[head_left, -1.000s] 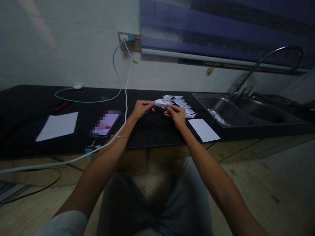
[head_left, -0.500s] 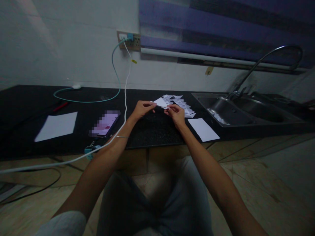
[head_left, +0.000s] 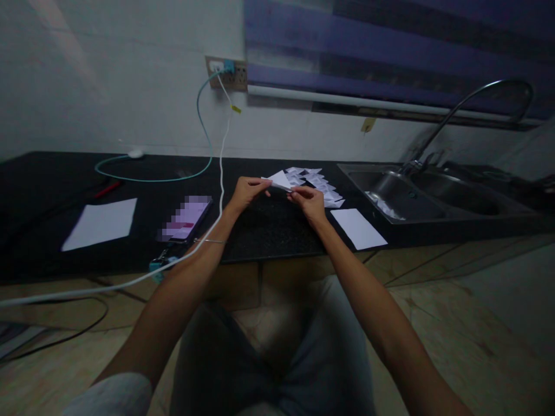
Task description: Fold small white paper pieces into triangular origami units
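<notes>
A small folded white paper piece (head_left: 280,179) is pinched between both hands just above the black countertop (head_left: 269,231). My left hand (head_left: 247,190) grips its left end with curled fingers. My right hand (head_left: 309,202) pinches its right end. Just behind the hands lies a pile of several small folded white papers (head_left: 318,184). A flat white sheet (head_left: 358,228) lies on the counter to the right of my right wrist.
A phone (head_left: 186,218) with a lit screen lies left of my left arm, plugged into a white cable (head_left: 222,156) from the wall socket (head_left: 228,72). Another white sheet (head_left: 100,222) lies far left. A steel sink (head_left: 416,196) with tap is right.
The paper piece has turned slightly between my fingers and the hands have shifted a little closer together; everything else stays put.
</notes>
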Demonstrator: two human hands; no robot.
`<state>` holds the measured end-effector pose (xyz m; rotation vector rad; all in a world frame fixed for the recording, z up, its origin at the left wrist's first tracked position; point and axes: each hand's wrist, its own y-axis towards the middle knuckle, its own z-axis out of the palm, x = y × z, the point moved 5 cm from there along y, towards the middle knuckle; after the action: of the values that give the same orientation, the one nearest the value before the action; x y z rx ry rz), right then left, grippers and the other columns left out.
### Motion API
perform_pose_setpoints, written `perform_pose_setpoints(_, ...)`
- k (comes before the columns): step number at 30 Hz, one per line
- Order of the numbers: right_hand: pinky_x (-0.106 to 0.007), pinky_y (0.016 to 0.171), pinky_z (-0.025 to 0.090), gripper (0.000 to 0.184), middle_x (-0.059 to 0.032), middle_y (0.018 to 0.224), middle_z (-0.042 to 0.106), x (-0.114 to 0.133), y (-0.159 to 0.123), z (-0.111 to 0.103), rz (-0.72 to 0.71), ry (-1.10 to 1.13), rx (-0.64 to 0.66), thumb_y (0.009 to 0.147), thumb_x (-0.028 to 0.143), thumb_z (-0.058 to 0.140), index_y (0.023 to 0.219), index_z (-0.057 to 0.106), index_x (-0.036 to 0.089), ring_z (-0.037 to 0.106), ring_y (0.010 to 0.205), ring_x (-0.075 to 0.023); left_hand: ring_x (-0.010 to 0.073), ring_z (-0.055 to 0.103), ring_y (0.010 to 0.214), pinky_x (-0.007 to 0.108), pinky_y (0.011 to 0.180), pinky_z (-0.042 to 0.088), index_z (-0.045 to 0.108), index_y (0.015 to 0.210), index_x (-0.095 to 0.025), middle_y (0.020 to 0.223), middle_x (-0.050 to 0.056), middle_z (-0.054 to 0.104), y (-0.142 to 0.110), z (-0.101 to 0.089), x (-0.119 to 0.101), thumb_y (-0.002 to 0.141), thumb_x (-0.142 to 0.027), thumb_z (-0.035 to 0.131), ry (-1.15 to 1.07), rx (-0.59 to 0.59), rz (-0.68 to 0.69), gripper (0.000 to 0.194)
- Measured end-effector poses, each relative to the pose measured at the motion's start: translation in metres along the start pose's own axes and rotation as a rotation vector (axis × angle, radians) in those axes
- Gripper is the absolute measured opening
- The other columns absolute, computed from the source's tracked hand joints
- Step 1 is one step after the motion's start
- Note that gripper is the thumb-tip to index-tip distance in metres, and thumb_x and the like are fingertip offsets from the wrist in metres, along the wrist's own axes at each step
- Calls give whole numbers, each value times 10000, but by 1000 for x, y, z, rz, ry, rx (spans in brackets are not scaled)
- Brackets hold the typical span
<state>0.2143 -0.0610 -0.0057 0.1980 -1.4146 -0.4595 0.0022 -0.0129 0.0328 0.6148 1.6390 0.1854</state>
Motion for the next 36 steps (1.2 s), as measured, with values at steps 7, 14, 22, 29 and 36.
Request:
perform_pose_setpoints(7, -440, 922, 608, 323, -30, 870, 793, 0, 1, -1, -38, -163, 10, 684, 413, 864, 921, 795, 204, 758, 838, -215, 54, 356, 433, 237, 435, 213, 787, 667, -151, 539, 26, 630, -2, -1, -5, 780, -496, 780, -49, -10, -41, 363)
perform_pose_setpoints(14, -403, 829, 631, 311, -21, 752, 764, 4, -2, 0, 11, -57, -72, 665, 442, 866, 818, 763, 191, 748, 707, -196, 56, 366, 433, 244, 446, 216, 781, 661, -150, 556, 35, 640, -4, 4, -6, 811, -480, 766, -27, 24, -33, 363)
perform_pose_setpoints(22, -400, 866, 615, 336, -15, 793, 762, 5, -1, 2, -24, -104, -12, 670, 470, 873, 846, 761, 206, 736, 757, -191, 87, 494, 494, 220, 462, 305, 816, 1007, -143, 660, 62, 722, -1, 2, -1, 831, -415, 766, -29, -26, -6, 328)
perform_pose_setpoints(29, -409, 851, 611, 381, -17, 763, 751, 3, 0, 0, -47, -165, -24, 731, 591, 804, 793, 724, 224, 729, 768, -206, 109, 582, 514, 220, 502, 407, 609, 1427, -122, 667, 54, 743, 1, 5, 3, 787, -340, 813, -95, 13, -75, 706)
perform_pose_setpoints(36, -379, 838, 604, 375, -7, 743, 744, 1, 0, 0, -28, -111, -38, 701, 563, 833, 800, 695, 229, 731, 738, -191, 138, 683, 630, 237, 617, 510, 799, 1001, -77, 782, 102, 779, 0, 6, 2, 765, -367, 812, -111, 6, -36, 374)
